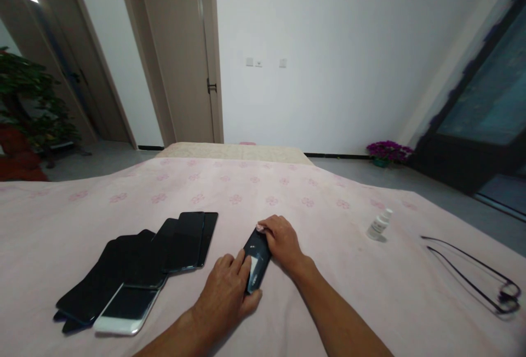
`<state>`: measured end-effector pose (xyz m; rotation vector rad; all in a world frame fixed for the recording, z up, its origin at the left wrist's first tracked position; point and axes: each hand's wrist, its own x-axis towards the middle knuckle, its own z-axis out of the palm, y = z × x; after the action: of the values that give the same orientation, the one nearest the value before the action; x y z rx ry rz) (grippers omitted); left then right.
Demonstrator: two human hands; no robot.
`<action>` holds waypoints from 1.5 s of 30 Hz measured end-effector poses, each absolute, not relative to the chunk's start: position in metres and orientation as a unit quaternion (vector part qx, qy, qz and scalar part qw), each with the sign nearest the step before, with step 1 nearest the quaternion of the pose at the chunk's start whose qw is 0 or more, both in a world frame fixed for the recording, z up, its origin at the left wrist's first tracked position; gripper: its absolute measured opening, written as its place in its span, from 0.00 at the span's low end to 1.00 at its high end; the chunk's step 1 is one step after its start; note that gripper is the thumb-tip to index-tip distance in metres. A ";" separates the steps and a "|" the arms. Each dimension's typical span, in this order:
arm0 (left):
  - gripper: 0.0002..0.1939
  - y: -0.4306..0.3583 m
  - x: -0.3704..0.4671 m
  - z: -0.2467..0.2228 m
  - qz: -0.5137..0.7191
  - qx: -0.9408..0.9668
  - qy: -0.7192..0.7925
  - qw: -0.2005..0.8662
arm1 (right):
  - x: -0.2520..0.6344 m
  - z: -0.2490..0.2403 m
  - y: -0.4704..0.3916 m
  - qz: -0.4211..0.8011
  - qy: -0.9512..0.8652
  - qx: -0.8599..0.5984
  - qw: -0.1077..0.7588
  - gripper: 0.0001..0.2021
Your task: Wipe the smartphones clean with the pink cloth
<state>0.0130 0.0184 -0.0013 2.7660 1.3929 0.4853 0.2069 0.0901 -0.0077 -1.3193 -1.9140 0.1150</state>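
A dark, glossy smartphone (258,253) lies tilted on the pink flowered cloth, with small lettering and a pale patch on its upper face. My left hand (230,286) grips it along the near left side, with the thumb at its lower end. At the far end, the fingers of my right hand (283,239) are closed over a small pale pink wad (260,228), cloth or tissue, pressed against the phone's top edge. Most of the wad is hidden under the fingers. To the left lie several overlapping black smartphones (119,269) and one white-framed smartphone (127,307).
A small white bottle (378,224) stands to the right of my hands. Black-framed eyeglasses (472,275) rest farther right, near the edge of the pink bedspread (320,291). Beyond are a door (176,56), a white wall and purple flowers (388,151) on the floor.
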 end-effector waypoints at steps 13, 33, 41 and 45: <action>0.19 0.032 0.003 -0.003 0.213 0.887 0.403 -0.075 | 0.227 -0.021 0.106 0.286 -0.523 -0.563 0.572 0.15; 0.16 0.038 -0.001 -0.002 0.248 0.874 0.418 -0.029 | 0.195 -0.001 0.071 0.018 -0.743 -0.375 0.555 0.14; 0.17 0.038 -0.001 -0.001 0.246 0.870 0.427 -0.023 | 0.196 -0.002 0.077 0.002 -0.725 -0.403 0.559 0.15; 0.17 0.038 -0.001 0.001 0.237 0.870 0.432 -0.016 | 0.195 -0.003 0.072 -0.005 -0.753 -0.380 0.537 0.19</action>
<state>-0.0009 0.0378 0.0008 2.7602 1.3718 0.7526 0.1945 0.0717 -0.0028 -0.9051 -1.7933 -0.0128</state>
